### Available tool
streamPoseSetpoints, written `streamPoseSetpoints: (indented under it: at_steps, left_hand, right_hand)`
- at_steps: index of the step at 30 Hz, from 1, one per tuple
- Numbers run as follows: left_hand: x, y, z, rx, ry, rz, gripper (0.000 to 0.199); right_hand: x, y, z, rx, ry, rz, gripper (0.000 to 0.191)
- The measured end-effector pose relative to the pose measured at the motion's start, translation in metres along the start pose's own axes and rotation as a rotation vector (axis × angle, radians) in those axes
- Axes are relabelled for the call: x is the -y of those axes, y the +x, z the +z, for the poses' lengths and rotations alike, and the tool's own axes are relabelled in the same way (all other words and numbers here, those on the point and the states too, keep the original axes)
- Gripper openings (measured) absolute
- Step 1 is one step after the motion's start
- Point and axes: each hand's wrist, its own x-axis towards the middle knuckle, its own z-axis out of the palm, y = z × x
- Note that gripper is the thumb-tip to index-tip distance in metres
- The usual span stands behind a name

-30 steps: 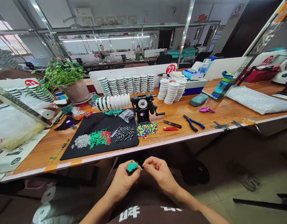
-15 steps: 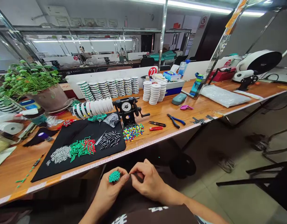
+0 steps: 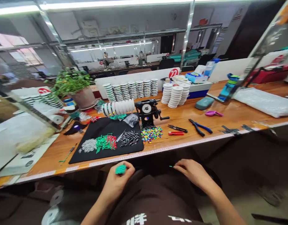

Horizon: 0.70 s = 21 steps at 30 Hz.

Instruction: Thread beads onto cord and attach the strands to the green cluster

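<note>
Workbench (image 3: 230, 117) above green beads (image 3: 121, 169), left hand (image 3: 116, 182)

A small bundle of green beads (image 3: 121, 169), packed close together in a rounded shape, is held in the person's left hand (image 3: 115, 182), on the near side. Toward the right, one thin green piece (image 3: 170, 166), very small and hard to see well, is just left of the right hand (image 3: 191, 172), and it points to the left.

Beading workshop: numbered benches (image 3: 228, 115), stacked spools (image 3: 174, 97)
</note>
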Motion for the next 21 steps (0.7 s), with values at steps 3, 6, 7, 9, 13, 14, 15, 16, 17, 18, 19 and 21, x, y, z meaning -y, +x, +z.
streamPoseSetpoints:
  at_steps: [3,6,7,9,13,14,15,16,17,18,19,21]
  left_hand:
    - [-0.007,-0.003,0.012,0.051,0.242,0.071,0.03]
    - [-0.013,-0.006,0.02,0.108,0.318,0.093,0.026]
    - [-0.013,-0.007,0.021,0.117,0.325,0.104,0.025]
    - [-0.013,-0.009,0.021,0.126,0.329,0.114,0.023]
    - [-0.011,-0.012,0.021,0.167,0.338,0.095,0.016]
    - [-0.012,-0.013,0.021,0.19,0.321,0.079,0.013]
    - [-0.014,-0.013,0.019,0.206,0.294,0.065,0.011]
    - [-0.017,-0.013,0.016,0.207,0.265,0.061,0.012]
    - [-0.02,-0.012,0.011,0.183,0.245,0.068,0.014]
    - [-0.025,-0.008,0.002,0.133,0.25,0.093,0.017]
    - [-0.029,-0.003,-0.009,0.049,0.305,0.131,0.02]
    - [-0.039,0.015,-0.039,-0.16,0.513,0.206,0.026]
  right_hand:
    - [0.042,-0.008,0.015,0.02,0.08,-0.105,0.028]
    - [0.082,-0.015,0.038,0.222,0.344,-0.142,0.031]
    - [0.09,-0.016,0.046,0.282,0.412,-0.122,0.031]
    - [0.098,-0.017,0.058,0.323,0.476,-0.07,0.031]
    - [0.09,-0.016,0.07,0.265,0.422,0.009,0.032]
    - [0.088,-0.016,0.071,0.246,0.406,0.025,0.034]
    - [0.085,-0.017,0.072,0.22,0.397,0.041,0.036]
    - [0.082,-0.018,0.072,0.182,0.397,0.058,0.038]
    - [0.079,-0.018,0.072,0.128,0.402,0.076,0.04]
    - [0.076,-0.018,0.071,0.063,0.409,0.094,0.041]
    - [0.073,-0.018,0.071,-0.004,0.412,0.109,0.043]
    - [0.068,-0.016,0.07,-0.104,0.405,0.122,0.045]
